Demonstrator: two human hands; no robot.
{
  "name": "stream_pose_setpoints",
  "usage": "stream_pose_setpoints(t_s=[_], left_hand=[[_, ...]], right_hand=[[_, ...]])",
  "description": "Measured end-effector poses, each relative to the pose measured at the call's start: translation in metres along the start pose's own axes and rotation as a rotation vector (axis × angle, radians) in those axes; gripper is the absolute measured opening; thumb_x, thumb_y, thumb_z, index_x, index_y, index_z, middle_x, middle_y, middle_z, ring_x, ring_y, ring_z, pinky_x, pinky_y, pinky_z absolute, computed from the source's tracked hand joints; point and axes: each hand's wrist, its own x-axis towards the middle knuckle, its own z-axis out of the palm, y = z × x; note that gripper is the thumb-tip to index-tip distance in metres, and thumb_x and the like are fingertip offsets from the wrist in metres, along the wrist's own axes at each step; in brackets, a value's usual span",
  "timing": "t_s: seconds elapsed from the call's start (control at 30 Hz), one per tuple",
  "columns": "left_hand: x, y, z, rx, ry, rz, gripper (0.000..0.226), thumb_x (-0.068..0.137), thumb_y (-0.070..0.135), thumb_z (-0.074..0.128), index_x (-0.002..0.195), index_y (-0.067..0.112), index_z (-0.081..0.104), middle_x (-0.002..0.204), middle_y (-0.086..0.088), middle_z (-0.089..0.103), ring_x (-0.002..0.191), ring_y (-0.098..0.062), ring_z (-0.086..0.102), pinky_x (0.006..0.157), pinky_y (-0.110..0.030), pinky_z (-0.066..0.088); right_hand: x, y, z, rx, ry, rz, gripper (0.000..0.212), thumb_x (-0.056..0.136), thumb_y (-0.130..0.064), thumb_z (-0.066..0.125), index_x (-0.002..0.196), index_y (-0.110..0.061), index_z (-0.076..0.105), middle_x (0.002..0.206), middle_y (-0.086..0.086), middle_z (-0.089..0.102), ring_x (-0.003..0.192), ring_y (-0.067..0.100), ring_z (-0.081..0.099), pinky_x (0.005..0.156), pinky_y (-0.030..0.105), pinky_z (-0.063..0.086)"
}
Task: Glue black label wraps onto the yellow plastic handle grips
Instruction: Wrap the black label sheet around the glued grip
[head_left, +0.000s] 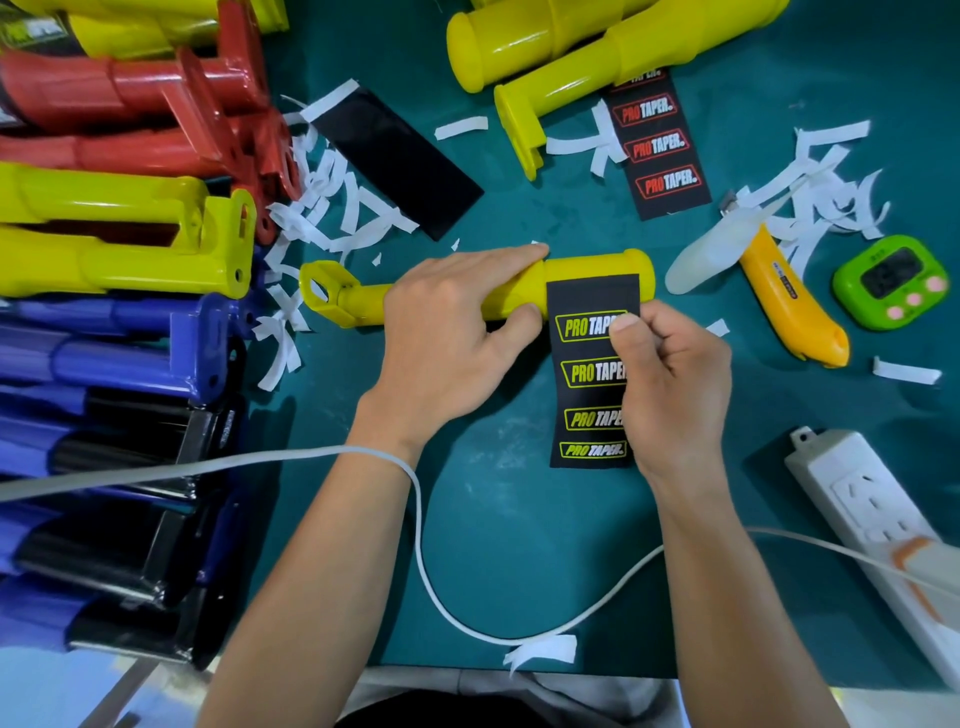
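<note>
At counter (519, 545) centre | left hand (452, 322) curls round yellow grip (597, 262), pinning it; right hand (675, 374) pinches black label (587, 296), top edge on grip | advice: keep label square; pull taut; roll grip

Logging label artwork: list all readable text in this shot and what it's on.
"PRO TAPER", yellow-green, four times down the black label that the right hand pinches, its top on the yellow grip; the hand hides some line ends.
"PRO TAPER", red and white, three times on the loose black label near the top; a fourth is unreadable.
Sticker on the utility knife: too small to read.
Display of the green timer: blurred.
</note>
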Motion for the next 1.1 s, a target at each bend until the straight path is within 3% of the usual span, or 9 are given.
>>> stream_pose_setpoints(t_s=[0.2, 0.4, 0.57, 0.97, 1.1], left_hand=[[0.001, 0.000, 0.003, -0.001, 0.035, 0.002, 0.039, 0.090, 0.033, 0.060, 0.126, 0.029, 0.075, 0.121, 0.013, 0.075, 0.109, -0.012, 0.067, 0.092, -0.030, 0.045], [0.001, 0.002, 0.007, -0.031, 0.095, -0.034, 0.032, 0.095, 0.040, 0.059, 0.120, 0.031, 0.078, 0.113, 0.014, 0.077, 0.104, -0.010, 0.068, 0.090, -0.029, 0.046], [0.003, 0.008, 0.011, -0.020, 0.142, -0.086, 0.032, 0.093, 0.052, 0.063, 0.113, 0.034, 0.080, 0.104, 0.014, 0.078, 0.096, -0.008, 0.067, 0.087, -0.028, 0.045], [0.005, 0.013, 0.011, -0.054, 0.155, -0.178, 0.030, 0.086, 0.055, 0.069, 0.109, 0.040, 0.080, 0.104, 0.018, 0.078, 0.098, -0.006, 0.068, 0.090, -0.032, 0.050], [0.005, 0.014, 0.010, -0.066, 0.159, -0.191, 0.029, 0.085, 0.055, 0.070, 0.108, 0.041, 0.080, 0.101, 0.019, 0.078, 0.095, -0.005, 0.067, 0.087, -0.029, 0.050]], right_hand=[[0.000, 0.000, 0.000, -0.001, 0.001, 0.044, 0.041, 0.094, -0.042, 0.052, 0.077, -0.006, 0.061, 0.070, -0.005, 0.070, 0.062, 0.006, 0.065, 0.055, 0.033, 0.050], [0.000, -0.001, 0.000, 0.001, 0.011, 0.059, 0.042, 0.094, -0.041, 0.053, 0.077, -0.004, 0.062, 0.067, -0.006, 0.070, 0.060, 0.006, 0.063, 0.055, 0.032, 0.050], [-0.002, -0.002, 0.000, 0.010, 0.016, 0.077, 0.036, 0.094, -0.040, 0.053, 0.077, -0.011, 0.066, 0.067, -0.014, 0.071, 0.062, 0.001, 0.065, 0.052, 0.015, 0.046], [-0.004, -0.009, -0.001, 0.034, 0.035, 0.171, 0.029, 0.094, -0.032, 0.059, 0.071, -0.018, 0.071, 0.067, -0.011, 0.073, 0.061, 0.003, 0.068, 0.050, 0.010, 0.045], [-0.004, -0.013, -0.011, -0.233, 0.085, 0.146, 0.032, 0.093, -0.039, 0.060, 0.067, -0.020, 0.064, 0.060, -0.017, 0.067, 0.059, -0.005, 0.062, 0.056, 0.005, 0.039]])
